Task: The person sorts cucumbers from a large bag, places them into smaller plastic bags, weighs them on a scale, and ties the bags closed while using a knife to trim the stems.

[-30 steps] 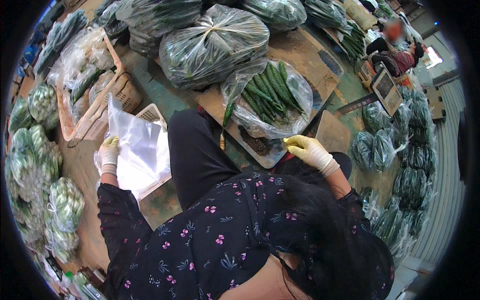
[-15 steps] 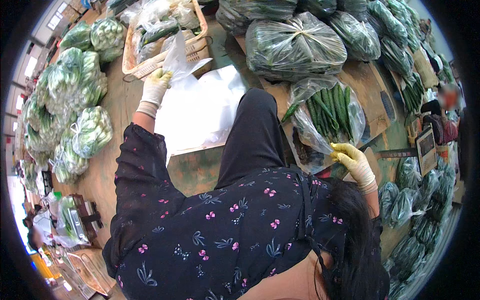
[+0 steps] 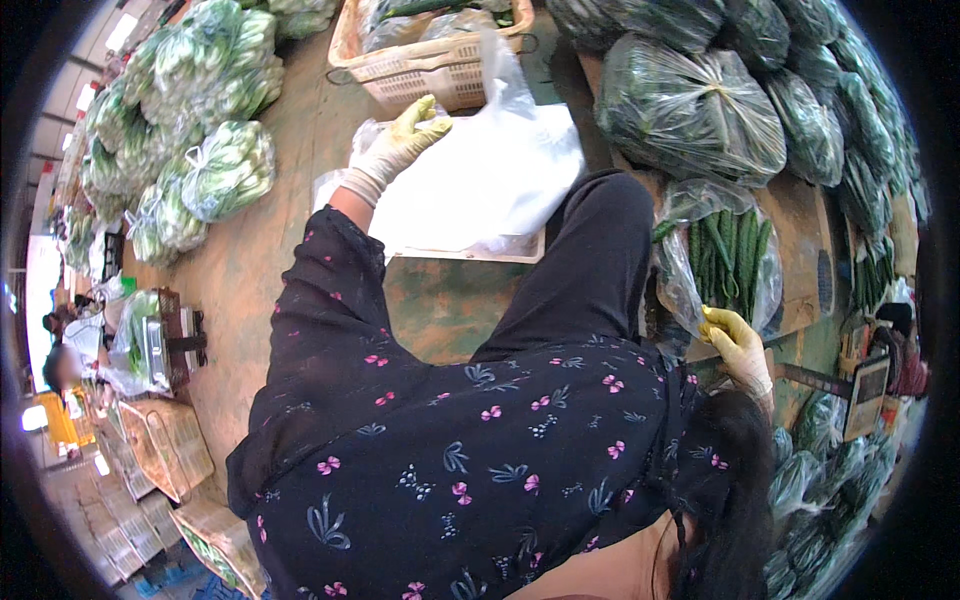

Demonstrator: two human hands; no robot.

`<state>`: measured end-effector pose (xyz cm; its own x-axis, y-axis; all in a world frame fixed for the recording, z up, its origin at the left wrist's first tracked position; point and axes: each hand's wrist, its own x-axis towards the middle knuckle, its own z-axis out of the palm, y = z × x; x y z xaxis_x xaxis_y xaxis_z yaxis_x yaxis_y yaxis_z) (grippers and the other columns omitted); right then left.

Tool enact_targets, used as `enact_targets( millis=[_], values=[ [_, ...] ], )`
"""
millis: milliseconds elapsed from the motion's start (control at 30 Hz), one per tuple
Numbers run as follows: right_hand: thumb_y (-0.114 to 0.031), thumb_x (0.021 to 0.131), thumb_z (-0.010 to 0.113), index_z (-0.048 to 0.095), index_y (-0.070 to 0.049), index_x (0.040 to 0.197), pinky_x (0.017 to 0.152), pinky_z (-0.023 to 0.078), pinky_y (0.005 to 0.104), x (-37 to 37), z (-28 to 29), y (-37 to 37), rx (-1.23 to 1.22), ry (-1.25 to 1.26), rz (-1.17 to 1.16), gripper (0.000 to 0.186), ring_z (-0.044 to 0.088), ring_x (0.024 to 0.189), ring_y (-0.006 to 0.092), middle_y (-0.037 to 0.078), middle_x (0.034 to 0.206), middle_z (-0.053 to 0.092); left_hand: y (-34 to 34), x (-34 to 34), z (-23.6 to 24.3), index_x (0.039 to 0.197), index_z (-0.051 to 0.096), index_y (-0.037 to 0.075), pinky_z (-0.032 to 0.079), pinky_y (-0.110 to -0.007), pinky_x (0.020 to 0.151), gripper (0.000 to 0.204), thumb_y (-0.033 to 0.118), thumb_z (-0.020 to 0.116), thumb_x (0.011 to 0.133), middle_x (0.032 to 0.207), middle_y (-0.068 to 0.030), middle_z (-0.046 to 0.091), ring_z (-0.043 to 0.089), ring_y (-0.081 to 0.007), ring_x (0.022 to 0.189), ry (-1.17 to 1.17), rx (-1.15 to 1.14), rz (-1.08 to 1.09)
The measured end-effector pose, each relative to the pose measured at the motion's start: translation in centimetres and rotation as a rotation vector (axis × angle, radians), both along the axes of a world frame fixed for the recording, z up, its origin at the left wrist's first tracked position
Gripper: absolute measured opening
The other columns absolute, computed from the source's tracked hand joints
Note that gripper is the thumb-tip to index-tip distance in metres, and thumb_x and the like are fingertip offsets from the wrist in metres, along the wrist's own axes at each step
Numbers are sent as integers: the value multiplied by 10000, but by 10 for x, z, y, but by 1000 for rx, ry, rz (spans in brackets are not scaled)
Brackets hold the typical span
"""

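Note:
In a pale glove, my left hand (image 3: 408, 140) is over the stack of white plastic sheets or bags (image 3: 470, 185), its fingers apart and nothing seen between them. A loose piece of translucent plastic (image 3: 508, 85) sticks up just beyond the stack, apart from those fingers. On the other side, my right hand (image 3: 735, 345), in a yellowish glove, pinches the near edge of a clear plastic bag (image 3: 682, 290). Several long green cucumbers (image 3: 735, 255) lie side by side in this bag's open spread. One cucumber tip pokes out at the left.
Beyond the stack stands a cream crate (image 3: 440, 70) with bagged cucumbers. A big tied bag (image 3: 690, 110) of dark green produce lies beyond the cucumbers. Bagged leafy greens (image 3: 230, 170) pile up at left. A scale display (image 3: 865, 395) stands at right.
My left hand has let go of the translucent plastic and come back nearer over the white stack. My right hand keeps its pinch on the bag edge. The whole view has shifted.

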<state>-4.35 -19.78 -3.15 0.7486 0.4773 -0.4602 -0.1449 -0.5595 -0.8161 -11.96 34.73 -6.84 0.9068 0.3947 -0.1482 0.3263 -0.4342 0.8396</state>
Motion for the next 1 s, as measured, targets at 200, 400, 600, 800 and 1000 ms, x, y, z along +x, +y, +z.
enact_targets(
  millis=[200, 400, 600, 800, 1000],
  values=[
    [-23, 868, 525, 523, 34, 1184, 830, 433, 224, 3, -20, -12, -59, 24, 6, 320, 565, 917, 109, 64, 1024, 608, -19, -20, -24, 1209, 524, 23, 398, -374, 940, 645, 516, 574, 797, 1183, -202, 560, 528, -321, 1099, 337, 566, -92],
    [-47, 884, 526, 519, 26, 1190, 846, 427, 227, 5, -35, -27, -138, 30, 7, 315, 560, 929, 110, 65, 1024, 614, -32, -70, -179, 1196, 539, 15, 377, -367, 976, 584, 477, 517, 841, 1157, -218, 577, 529, -324, 1114, 440, 330, -44],
    [-70, 898, 523, 527, 11, 1187, 834, 416, 226, -4, -25, -12, -82, 154, -94, 300, 566, 912, 136, 83, 1007, 622, -77, -117, -212, 1063, 614, 54, 476, -332, 766, 428, 421, 539, 856, 918, -122, 644, 606, -219, 827, 513, -112, -13],
    [-210, 885, 570, 564, -38, 1179, 794, 448, 243, -13, -24, -20, -257, 10, -4, 341, 565, 859, 99, 60, 1039, 636, -49, -166, -200, 1228, 443, -10, 493, -350, 811, 722, 616, 413, 868, 1058, -141, 585, 593, -224, 908, 411, -1088, 614],
    [-239, 855, 561, 583, -28, 1129, 837, 469, 306, -23, -30, -13, -380, -106, 182, 346, 618, 942, 202, 109, 1051, 647, 6, -222, -256, 1286, 278, -25, 411, -372, 879, 799, 637, 386, 853, 1226, -196, 441, 481, -294, 1078, 328, -1175, 822]
  ],
)
